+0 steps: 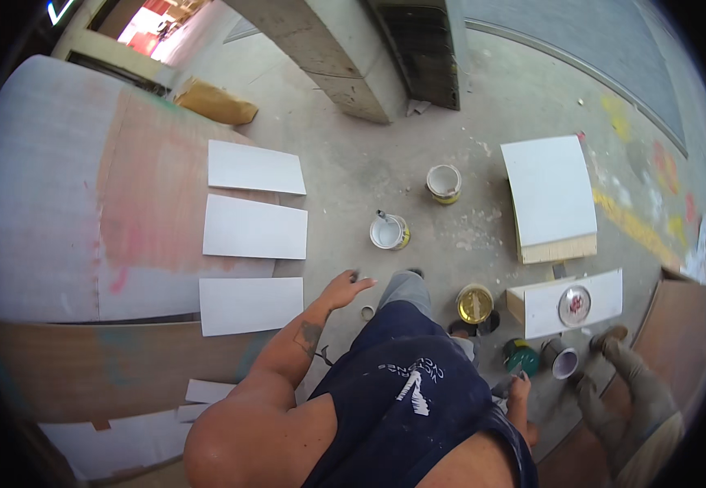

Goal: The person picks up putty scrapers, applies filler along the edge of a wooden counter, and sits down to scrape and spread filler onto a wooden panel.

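My left hand (346, 289) is over the floor beside my knee, its fingers stretched out. A small dark thing shows at its fingertips, too small to name. Nearby on the floor lies a small ring-shaped thing (367, 312). Ahead of that hand stands an open paint can (402, 238) of white paint, with a paintbrush (382, 215) at its rim. My right hand (519, 389) is low at my right side, fingers closed round something greyish that I cannot make out. Closest to it are a green can (520, 356) and a grey can (560, 359).
Three white panels (255, 226) lie in a column at left. Another can (444, 184) stands farther ahead; a gold-topped can (475, 303) is near my legs. At right are white-topped boxes (550, 191), a round lid (574, 306) and another person's legs (642, 382). A concrete pillar (332, 53) rises ahead.
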Available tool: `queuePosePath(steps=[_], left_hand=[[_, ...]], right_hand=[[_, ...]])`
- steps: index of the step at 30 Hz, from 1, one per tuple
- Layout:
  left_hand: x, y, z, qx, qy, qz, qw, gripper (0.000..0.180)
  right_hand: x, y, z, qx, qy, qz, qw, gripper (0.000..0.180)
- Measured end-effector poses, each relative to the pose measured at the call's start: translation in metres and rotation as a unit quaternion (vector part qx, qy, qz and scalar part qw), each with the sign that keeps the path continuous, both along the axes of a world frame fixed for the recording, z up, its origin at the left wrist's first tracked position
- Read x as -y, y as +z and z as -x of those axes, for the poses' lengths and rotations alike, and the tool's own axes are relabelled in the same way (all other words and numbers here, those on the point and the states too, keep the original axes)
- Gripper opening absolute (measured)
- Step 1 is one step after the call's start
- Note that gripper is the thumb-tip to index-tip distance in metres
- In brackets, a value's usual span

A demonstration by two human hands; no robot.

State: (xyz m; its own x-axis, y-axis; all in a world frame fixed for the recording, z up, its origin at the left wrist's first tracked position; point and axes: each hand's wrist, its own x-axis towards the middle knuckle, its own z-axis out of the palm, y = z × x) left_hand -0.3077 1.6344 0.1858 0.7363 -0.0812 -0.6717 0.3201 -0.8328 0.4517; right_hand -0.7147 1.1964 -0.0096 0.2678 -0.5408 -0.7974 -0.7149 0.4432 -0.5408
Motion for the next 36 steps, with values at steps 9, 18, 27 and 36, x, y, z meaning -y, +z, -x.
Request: queuePosePath(steps=[9,18,27,36], left_hand=[[0.029,-0.077,-0.154,-0.056,-0.067,0.110,0.990,0.085],[0.000,-0.102,-0.291,-0.190,0.051,-0.033,0.980,0.079],[0.044,-0.113,-0.315,-0.182,-0.035,0.038,0.982,0.085],[0.028,-0.119,-0.317,-0.207,-0.047,0.004,0.977,0.089]], right_hand=[[0.000,0.111,-0.158,0.060,0.000,0.158,0.986,0.038],[-0.075,0.201,-0.215,-0.123,0.054,0.228,0.964,0.043],[-0.087,0.186,-0.227,-0.129,0.043,0.217,0.967,0.043],[-0.080,0.165,-0.235,-0.126,0.042,0.234,0.963,0.043]])
